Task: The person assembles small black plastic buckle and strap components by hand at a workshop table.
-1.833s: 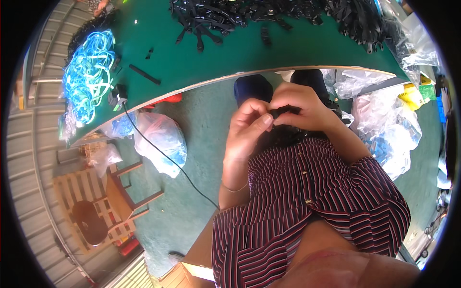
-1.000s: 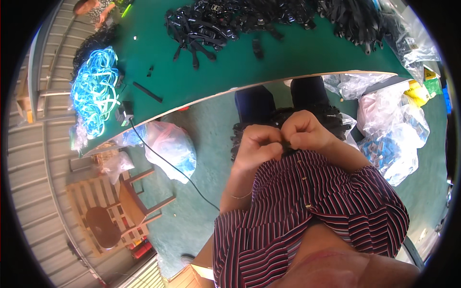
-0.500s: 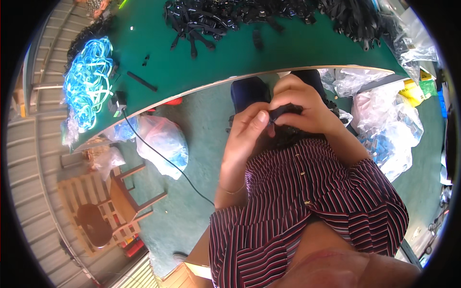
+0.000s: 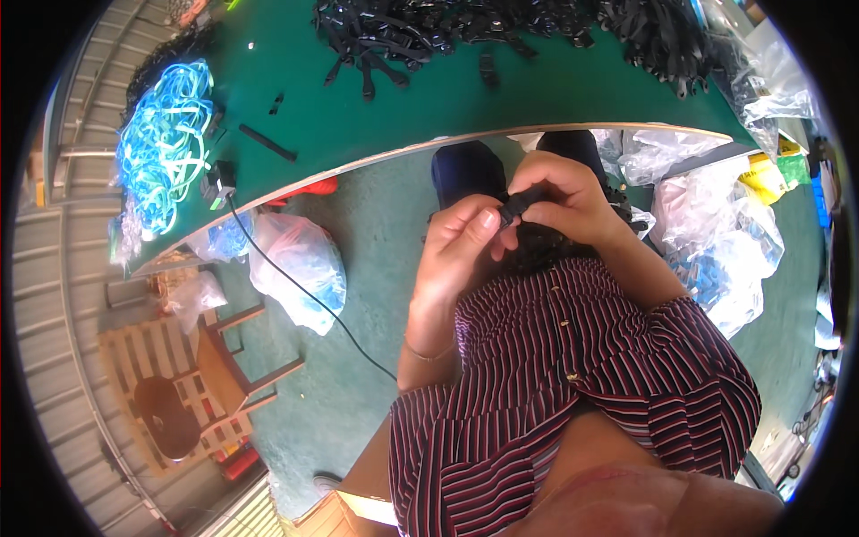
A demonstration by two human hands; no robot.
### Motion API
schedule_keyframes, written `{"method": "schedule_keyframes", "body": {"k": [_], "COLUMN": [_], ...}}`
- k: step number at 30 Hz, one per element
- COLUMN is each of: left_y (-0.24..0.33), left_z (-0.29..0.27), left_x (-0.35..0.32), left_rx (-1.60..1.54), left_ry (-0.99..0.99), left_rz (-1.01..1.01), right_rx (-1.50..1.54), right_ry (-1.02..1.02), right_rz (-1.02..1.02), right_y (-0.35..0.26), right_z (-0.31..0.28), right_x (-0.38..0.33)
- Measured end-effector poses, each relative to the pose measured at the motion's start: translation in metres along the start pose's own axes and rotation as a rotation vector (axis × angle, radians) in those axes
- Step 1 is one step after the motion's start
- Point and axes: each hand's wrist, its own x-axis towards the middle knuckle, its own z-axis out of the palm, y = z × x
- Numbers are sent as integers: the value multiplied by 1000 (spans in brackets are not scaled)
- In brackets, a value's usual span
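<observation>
A green desk (image 4: 376, 134) curves above a green floor strewn with plastic bags. Below its edge, the left hand (image 4: 461, 251) and right hand (image 4: 564, 201) meet, fingers pinched shut on a small black plastic part (image 4: 519, 204) over the lap. A heap of black straps (image 4: 501, 27) and blue cords (image 4: 165, 143) lie on the desk, well apart.

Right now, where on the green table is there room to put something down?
The green table is bare in its middle, between the blue cords on the left and the black pile along the far edge. Only a black stick and small bits lie there. The near edge in front of both hands is free too. The far right is crowded with black parts and bags.
</observation>
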Motion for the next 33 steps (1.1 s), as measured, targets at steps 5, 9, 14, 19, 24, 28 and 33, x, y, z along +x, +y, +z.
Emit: {"method": "schedule_keyframes", "body": {"k": [5,9,14,19,24,28,33], "left_y": [15,11,-49,-66,-54,-47,-30], "left_z": [-10,-24,-44,-56,-51,-49,-47], "left_x": [6,-12,-32,-58,-53,-53,-26], "left_rx": [211,372,740,962,1037,1231,1257], "left_ry": [-125,-153,-162,-94,-93,-68,54], "left_rz": [-38,-239,-509,-349,-407,-258,-177], "right_rx": [-434,-688,-800,-907,-1480,-1829,-1705], "right_ry": [36,-25,-176,96,766,950,836], "right_rz": [1,22,251,120,-245,151,-88], "right_y": [-28,-47,-14,-11,-43,-39,-33], "right_z": [-33,-57,-80,-109,-214,-259,-272], "right_x": [-5,-31,-93,-83,-22,19,22]}}
